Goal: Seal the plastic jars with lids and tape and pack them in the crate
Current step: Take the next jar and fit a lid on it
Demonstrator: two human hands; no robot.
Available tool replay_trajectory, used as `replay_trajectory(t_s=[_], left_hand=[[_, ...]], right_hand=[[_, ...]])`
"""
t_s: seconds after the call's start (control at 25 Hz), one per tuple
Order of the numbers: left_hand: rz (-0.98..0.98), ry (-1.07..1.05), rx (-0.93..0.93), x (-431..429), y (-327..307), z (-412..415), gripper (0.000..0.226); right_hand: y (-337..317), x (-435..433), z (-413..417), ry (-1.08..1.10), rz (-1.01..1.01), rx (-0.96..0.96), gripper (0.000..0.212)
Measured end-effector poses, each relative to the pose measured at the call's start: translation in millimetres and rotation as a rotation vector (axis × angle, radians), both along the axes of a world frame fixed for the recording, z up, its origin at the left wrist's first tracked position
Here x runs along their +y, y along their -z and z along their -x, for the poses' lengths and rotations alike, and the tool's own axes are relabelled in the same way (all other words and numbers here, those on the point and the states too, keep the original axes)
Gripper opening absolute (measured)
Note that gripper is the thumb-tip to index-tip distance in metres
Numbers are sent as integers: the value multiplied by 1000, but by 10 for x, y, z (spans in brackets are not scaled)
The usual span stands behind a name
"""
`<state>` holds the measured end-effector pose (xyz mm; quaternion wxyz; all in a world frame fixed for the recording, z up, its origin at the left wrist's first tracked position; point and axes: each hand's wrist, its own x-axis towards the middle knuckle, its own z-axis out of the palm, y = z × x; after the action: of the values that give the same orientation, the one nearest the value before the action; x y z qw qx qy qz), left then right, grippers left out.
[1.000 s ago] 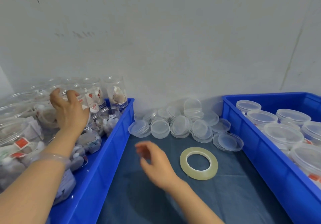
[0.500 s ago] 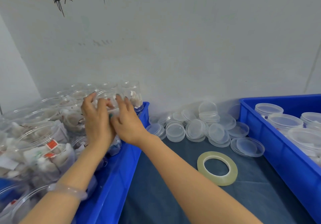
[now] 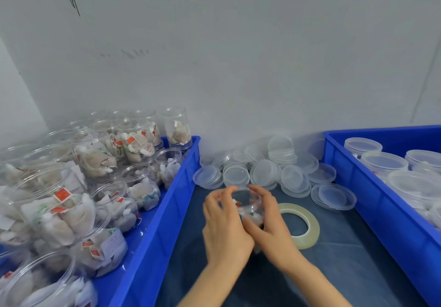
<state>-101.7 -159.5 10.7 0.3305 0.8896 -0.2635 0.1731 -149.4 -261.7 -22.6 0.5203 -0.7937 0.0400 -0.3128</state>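
Clear plastic, one jar [image 3: 245, 205] sits at centre frame over the dark cloth [image 3: 346, 271], gripped from both sides by the curled fingers of the left hand [image 3: 224, 221] and right hand [image 3: 269, 223], which hide most of it. One tape roll [image 3: 313, 225] lies flat just right of the right hand, partly behind it. Above them a heap of loose lids [image 3: 236, 175], well over a dozen and too overlapped to count, fills the gap between two blue crates: the left crate [image 3: 183, 180] is crowded with open sachet-filled jars [image 3: 133, 144], and the right crate [image 3: 372, 211] shows at least five lidded jars [image 3: 384, 162].
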Motion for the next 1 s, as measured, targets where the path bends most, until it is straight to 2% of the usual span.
replay_trajectory(t_s=[0.08, 0.12, 0.2, 0.28, 0.32, 0.36, 0.44, 0.56, 0.68, 0.76, 0.84, 0.88, 1.0], left_hand=[[51, 95, -16, 78, 201, 28, 81], [139, 207, 31, 152, 284, 5, 83], [472, 460, 198, 312, 379, -125, 73], [742, 446, 261, 364, 469, -398, 55], [758, 363, 258, 316, 481, -565, 49], [689, 265, 246, 223, 476, -748, 46], [396, 130, 265, -31, 445, -1130, 46], [-59, 56, 241, -371, 446, -1666, 61], [-368, 40, 232, -437, 505, -1944, 64], [-438, -1, 84, -408, 600, -1957, 60], [-423, -64, -105, -366, 672, -1898, 57], [-393, -65, -125, -349, 692, -1895, 61], [-429, 13, 99, -294, 665, -1894, 79]], right_hand=[[122, -29, 61, 25, 40, -20, 64], [161, -35, 68, 41, 60, -30, 66], [208, -31, 41, 78, 119, -45, 69], [270, -20, -17, 97, 171, -60, 77], [303, -14, -41, 96, 180, -55, 85], [332, -8, -61, 82, 182, -40, 94], [390, -9, -89, 56, 192, -7, 110], [448, -29, -108, 65, 214, -15, 114], [464, -44, -130, 74, 208, -21, 114], [468, -51, -141, 86, 204, -28, 114], [470, -61, -153, 93, 206, -40, 113], [473, -63, -161, 96, 210, -41, 113], [479, -63, -157, 90, 209, -19, 116]])
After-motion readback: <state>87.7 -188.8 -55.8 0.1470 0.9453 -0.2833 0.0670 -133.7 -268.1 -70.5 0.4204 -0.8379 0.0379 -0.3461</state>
